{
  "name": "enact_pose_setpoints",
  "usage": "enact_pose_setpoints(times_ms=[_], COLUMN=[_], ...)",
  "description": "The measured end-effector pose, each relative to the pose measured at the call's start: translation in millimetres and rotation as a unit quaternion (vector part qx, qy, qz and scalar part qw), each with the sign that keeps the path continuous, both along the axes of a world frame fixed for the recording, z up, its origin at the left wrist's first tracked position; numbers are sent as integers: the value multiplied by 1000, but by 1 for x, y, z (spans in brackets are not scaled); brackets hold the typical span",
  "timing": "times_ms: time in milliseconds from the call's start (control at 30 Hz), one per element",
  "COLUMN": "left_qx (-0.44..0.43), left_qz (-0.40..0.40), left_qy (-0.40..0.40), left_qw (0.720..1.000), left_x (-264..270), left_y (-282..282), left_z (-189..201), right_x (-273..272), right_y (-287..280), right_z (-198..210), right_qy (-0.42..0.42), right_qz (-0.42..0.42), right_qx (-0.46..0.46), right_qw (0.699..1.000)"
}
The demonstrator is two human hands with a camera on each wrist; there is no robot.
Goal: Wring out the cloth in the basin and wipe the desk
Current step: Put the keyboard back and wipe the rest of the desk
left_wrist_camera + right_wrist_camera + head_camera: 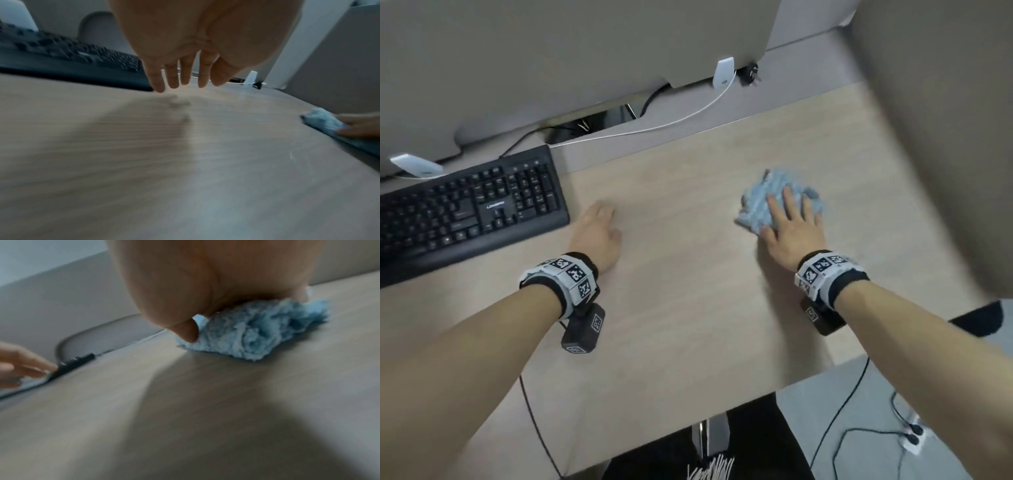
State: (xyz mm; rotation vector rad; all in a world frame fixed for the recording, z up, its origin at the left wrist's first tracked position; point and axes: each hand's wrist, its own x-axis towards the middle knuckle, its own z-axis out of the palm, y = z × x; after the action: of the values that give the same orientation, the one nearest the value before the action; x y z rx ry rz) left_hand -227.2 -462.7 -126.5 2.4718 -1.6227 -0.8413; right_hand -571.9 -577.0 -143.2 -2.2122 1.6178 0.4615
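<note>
A crumpled light-blue cloth (774, 198) (252, 332) (320, 121) lies on the pale wood desk (688, 291), right of centre. My right hand (789, 228) presses flat on it with straight, spread fingers; in the right wrist view the thumb (188, 332) touches the cloth's left edge. My left hand (599, 233) (183, 76) rests on the bare desk with relaxed, straight fingers, just right of the keyboard, holding nothing. No basin is in view.
A black keyboard (465, 209) sits at the left. A white cable (654, 128) runs along the back beside grey partition panels (551, 51). A beige wall (945, 137) bounds the desk's right side. The front edge drops to a floor with black cables (859, 428).
</note>
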Motion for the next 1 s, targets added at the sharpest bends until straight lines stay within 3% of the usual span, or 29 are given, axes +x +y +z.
enact_pose_setpoints(times_ms=[67, 133, 200, 300, 400, 500, 633, 733, 833, 1000], left_qx=[-39, -41, -35, 5, 35, 48, 60, 61, 34, 15], left_qz=[4, -6, -15, -19, -41, -59, -41, -6, 11, -76], left_qy=[17, 3, -19, -33, -29, -44, -42, -52, -55, -57], left_qw=[999, 999, 999, 999, 998, 996, 996, 997, 998, 995], left_x=[9, 17, 29, 43, 47, 46, 44, 34, 12, -31], left_y=[24, 42, 59, 77, 90, 94, 93, 83, 67, 32], left_z=[3, 5, 7, 5, 1, -1, 0, 4, 8, 6], right_x=[13, 50, 101, 160, 155, 106, 46, 49, 81, 85], right_y=[3, 21, 65, 162, 210, 185, 118, 99, 115, 78], right_z=[2, 4, 7, 13, 11, 2, -1, 2, 6, 3], right_qy=[13, 13, 13, -32, -62, -45, -11, 11, -7, -50], right_qz=[-95, -111, -36, 145, 252, 210, 1, -106, -37, 59], right_qx=[14, 15, 18, 48, 76, 28, -16, -13, -10, -9], right_qw=[995, 994, 999, 988, 963, 976, 1000, 994, 999, 997])
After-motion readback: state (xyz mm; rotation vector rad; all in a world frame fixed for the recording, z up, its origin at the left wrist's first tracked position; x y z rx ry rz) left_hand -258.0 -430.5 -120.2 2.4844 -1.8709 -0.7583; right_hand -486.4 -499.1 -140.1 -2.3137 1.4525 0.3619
